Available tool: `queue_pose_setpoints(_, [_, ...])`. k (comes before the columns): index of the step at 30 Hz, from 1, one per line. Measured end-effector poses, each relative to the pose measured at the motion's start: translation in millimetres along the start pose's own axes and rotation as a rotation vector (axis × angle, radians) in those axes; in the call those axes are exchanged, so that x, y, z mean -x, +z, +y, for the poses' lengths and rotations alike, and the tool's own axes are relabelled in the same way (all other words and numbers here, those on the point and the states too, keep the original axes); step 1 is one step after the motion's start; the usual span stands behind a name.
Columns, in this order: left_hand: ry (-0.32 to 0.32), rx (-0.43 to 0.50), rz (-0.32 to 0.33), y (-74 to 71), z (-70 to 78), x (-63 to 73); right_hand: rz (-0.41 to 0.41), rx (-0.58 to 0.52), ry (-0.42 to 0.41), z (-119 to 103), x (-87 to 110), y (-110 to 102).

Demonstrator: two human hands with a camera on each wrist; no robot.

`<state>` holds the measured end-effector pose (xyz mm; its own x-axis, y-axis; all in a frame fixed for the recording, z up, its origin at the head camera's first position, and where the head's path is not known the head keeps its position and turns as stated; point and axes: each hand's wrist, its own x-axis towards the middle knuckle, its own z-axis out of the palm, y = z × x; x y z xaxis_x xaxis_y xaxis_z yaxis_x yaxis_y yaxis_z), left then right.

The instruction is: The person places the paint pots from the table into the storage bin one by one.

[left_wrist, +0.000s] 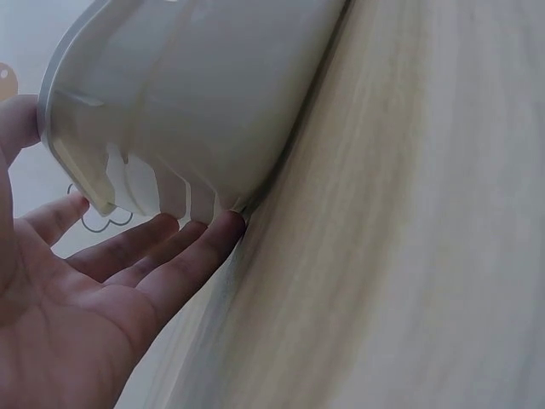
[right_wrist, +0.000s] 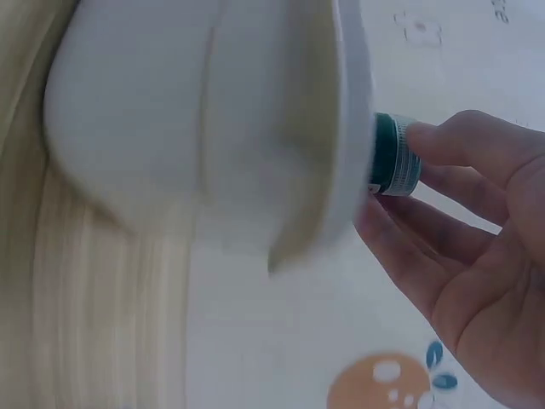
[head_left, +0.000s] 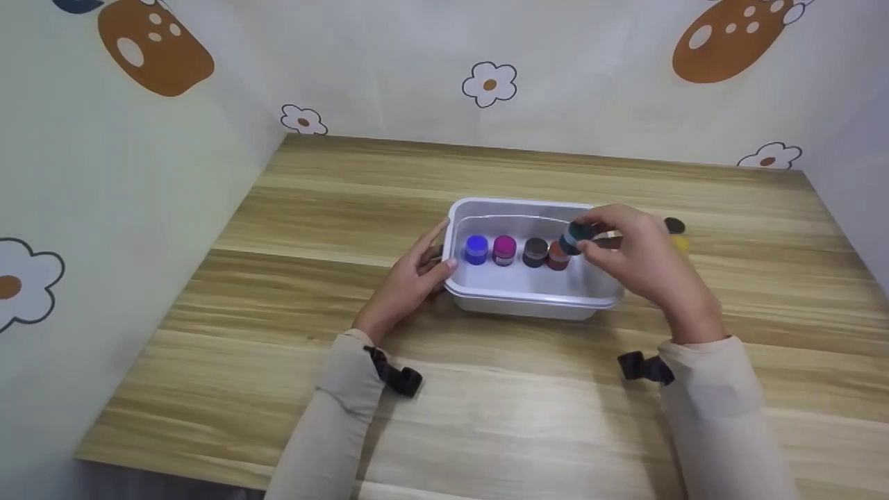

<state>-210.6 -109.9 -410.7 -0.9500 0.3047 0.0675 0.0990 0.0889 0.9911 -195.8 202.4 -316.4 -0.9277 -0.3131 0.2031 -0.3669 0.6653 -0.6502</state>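
Over the right end of a white plastic tub point(head_left: 531, 303), my right hand point(head_left: 642, 257) pinches a small dark green paint jar point(head_left: 575, 238) between thumb and fingers. The right wrist view shows this green jar point(right_wrist: 394, 155) just beyond the tub's rim, with its ridged cap toward the thumb. Inside the tub stand a blue paint jar point(head_left: 476, 250), a magenta jar point(head_left: 504, 250), a black jar point(head_left: 535, 252) and a reddish-brown jar point(head_left: 558, 256). My left hand point(head_left: 410, 278) rests on the tub's left end, its fairly straight fingers point(left_wrist: 196, 264) against the outer wall.
Right of the tub, partly behind my right hand, are a black-topped jar point(head_left: 674, 226) and a yellow one point(head_left: 680, 243). The wood-grain table point(head_left: 333, 208) meets patterned wall panels point(head_left: 389, 76) at the back and sides. Dark straps point(head_left: 396, 375) hang at both wrists.
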Motion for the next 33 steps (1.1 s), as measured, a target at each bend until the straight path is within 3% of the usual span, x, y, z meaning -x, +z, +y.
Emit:
queue_pose_setpoints(6, [-0.003,-0.033,0.007,-0.3,-0.2,0.9,-0.13,0.009,-0.022,-16.8,-22.9,45.2])
queue_pose_setpoints(13, [-0.011,-0.012,-0.001,0.5,-1.2,0.9,-0.199,0.051,-0.077,-25.0,-42.7,82.8])
queue_pose_setpoints(21, [0.014,-0.005,-0.02,-0.6,-1.8,-0.8,-0.259,0.118,-0.03,-31.2,-56.9,95.7])
queue_pose_setpoints(33, [-0.003,-0.046,-0.011,-2.2,-1.6,0.4,-0.284,0.178,-0.078,-33.3,-66.3,107.5])
